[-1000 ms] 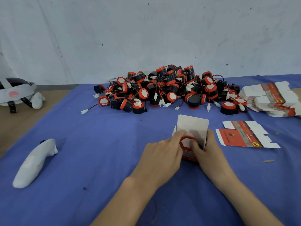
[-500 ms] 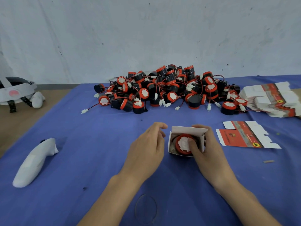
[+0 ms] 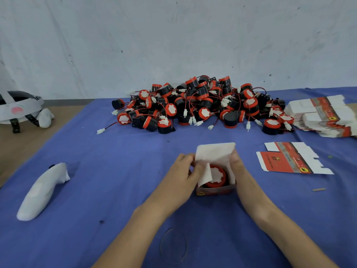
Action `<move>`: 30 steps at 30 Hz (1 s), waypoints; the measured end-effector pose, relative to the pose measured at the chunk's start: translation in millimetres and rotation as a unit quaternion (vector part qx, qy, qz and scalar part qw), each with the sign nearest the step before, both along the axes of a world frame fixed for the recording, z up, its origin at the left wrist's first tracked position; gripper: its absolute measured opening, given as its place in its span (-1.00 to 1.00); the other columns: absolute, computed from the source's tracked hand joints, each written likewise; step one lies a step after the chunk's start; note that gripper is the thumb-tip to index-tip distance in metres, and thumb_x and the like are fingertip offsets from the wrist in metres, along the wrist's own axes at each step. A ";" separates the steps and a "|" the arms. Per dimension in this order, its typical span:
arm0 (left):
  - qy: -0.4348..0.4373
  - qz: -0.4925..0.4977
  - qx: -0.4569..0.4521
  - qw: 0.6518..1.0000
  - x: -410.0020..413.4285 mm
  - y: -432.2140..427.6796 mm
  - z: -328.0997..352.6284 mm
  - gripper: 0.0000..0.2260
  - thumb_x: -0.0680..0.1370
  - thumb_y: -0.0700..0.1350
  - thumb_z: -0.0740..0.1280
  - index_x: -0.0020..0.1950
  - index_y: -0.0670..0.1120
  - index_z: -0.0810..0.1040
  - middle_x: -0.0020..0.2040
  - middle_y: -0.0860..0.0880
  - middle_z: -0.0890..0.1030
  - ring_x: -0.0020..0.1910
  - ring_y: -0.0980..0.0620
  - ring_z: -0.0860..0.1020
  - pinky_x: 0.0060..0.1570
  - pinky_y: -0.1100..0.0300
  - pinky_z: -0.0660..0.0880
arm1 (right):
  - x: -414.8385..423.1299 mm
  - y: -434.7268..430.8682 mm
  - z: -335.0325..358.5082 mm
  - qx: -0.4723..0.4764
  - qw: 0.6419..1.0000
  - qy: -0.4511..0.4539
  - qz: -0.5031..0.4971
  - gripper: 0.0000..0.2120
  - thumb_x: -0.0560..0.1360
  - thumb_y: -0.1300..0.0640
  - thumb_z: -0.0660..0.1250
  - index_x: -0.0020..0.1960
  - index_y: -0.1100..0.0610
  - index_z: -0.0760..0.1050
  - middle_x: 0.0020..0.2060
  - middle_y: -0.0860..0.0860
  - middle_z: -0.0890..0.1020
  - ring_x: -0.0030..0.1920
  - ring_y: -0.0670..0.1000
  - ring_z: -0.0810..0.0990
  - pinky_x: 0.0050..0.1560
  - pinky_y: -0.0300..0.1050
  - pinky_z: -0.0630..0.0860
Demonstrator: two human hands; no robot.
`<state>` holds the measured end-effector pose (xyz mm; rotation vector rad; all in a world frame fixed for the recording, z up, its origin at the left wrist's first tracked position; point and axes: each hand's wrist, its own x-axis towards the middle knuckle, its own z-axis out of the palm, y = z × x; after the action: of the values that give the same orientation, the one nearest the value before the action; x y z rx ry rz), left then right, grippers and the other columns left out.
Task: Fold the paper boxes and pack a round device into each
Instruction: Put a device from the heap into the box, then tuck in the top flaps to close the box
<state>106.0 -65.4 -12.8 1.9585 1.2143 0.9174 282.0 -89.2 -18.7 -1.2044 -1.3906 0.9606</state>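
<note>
A small paper box sits on the blue counter with its lid up. One red round device lies inside it. The left hand has its grip on the box's side flap, pinching it over the device. The right hand has its grip on the other side of the box. More devices are piled behind, loose on the counter.

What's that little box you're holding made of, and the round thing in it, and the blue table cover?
The box looks like thin card: white matte flaps bend and crease, outside printed red. The round device seems hard plastic: smooth red rim, white face perhaps paper. The blue cover is probably cloth: matte, slightly wrinkled.
</note>
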 end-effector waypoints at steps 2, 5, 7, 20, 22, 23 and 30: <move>-0.014 0.019 -0.006 1.000 2.2 2.3 -0.7 -0.86 0.66 0.07 0.19 0.12 0.13 0.52 -0.03 0.13 0.55 -0.13 0.32 0.49 -0.16 0.49 0.38 | 5.2 -2.4 -0.9 -0.041 0.999 -0.024 0.024 -0.70 0.71 -0.04 0.07 0.37 -0.08 0.44 0.29 -0.10 0.59 0.24 -0.10 0.55 0.28 -0.19 0.45; -0.074 0.013 -0.039 0.996 3.6 3.0 1.0 -0.83 0.66 -0.01 0.24 0.16 0.26 0.49 -0.02 0.20 0.63 -0.12 0.27 0.57 -0.18 0.41 0.49 | 0.8 2.2 5.2 -0.049 0.998 -0.041 0.008 -0.61 0.72 0.04 0.03 0.19 -0.33 0.57 0.04 -0.22 0.71 0.02 -0.26 0.65 -0.06 -0.45 0.50; -0.099 0.010 -0.045 0.994 3.9 3.6 2.6 -0.78 0.66 -0.07 0.25 0.17 0.28 0.48 0.01 0.22 0.63 -0.08 0.23 0.60 -0.12 0.34 0.56 | 5.5 0.5 4.1 -0.064 0.997 0.025 0.020 -0.65 0.66 0.04 0.10 0.18 -0.29 0.60 0.06 -0.15 0.72 0.10 -0.12 0.68 0.05 -0.24 0.57; -0.077 -0.031 -0.108 0.991 -13.8 5.9 5.3 -0.69 0.59 -0.20 0.08 0.03 -0.04 0.62 -0.12 0.01 0.68 -0.21 0.13 0.59 -0.22 0.22 0.53 | 12.5 -10.1 4.9 -0.012 0.996 -0.084 0.029 -0.62 0.69 0.26 0.10 0.10 -0.14 0.58 -0.01 -0.20 0.68 0.02 -0.25 0.61 -0.02 -0.41 0.48; -0.040 -0.021 -0.088 0.995 -16.4 5.3 2.0 -0.71 0.54 -0.02 0.08 -0.14 -0.13 0.53 -0.22 -0.08 0.59 -0.25 0.08 0.50 -0.16 -0.03 0.48 | 17.3 -14.2 5.2 -0.020 0.991 -0.123 0.051 -0.55 0.69 0.27 0.04 0.18 -0.20 0.57 0.14 -0.30 0.63 0.17 -0.32 0.54 0.16 -0.40 0.44; -0.018 -0.013 -0.075 0.997 -17.5 4.6 0.2 -0.70 0.52 0.05 0.08 -0.21 -0.11 0.46 -0.27 -0.04 0.54 -0.27 0.09 0.46 -0.16 -0.07 0.45 | 18.6 -16.5 4.7 -0.019 0.985 -0.157 0.068 -0.53 0.69 0.27 0.03 0.22 -0.24 0.52 0.22 -0.36 0.56 0.25 -0.36 0.48 0.24 -0.41 0.40; -0.045 -0.043 -0.078 0.995 -23.5 -0.9 -0.2 -0.82 0.66 0.06 0.20 0.19 0.24 0.54 0.03 0.26 0.64 -0.01 0.20 0.61 -0.14 0.34 0.53 | 22.0 -18.6 5.9 -0.040 0.994 -0.089 0.056 -0.66 0.68 0.20 0.12 0.26 -0.13 0.54 0.17 -0.28 0.63 0.21 -0.32 0.53 0.07 -0.53 0.40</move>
<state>82.5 -66.3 -13.0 1.8109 1.1078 0.8324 304.0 -107.8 -12.8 -1.3086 -1.5860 1.0145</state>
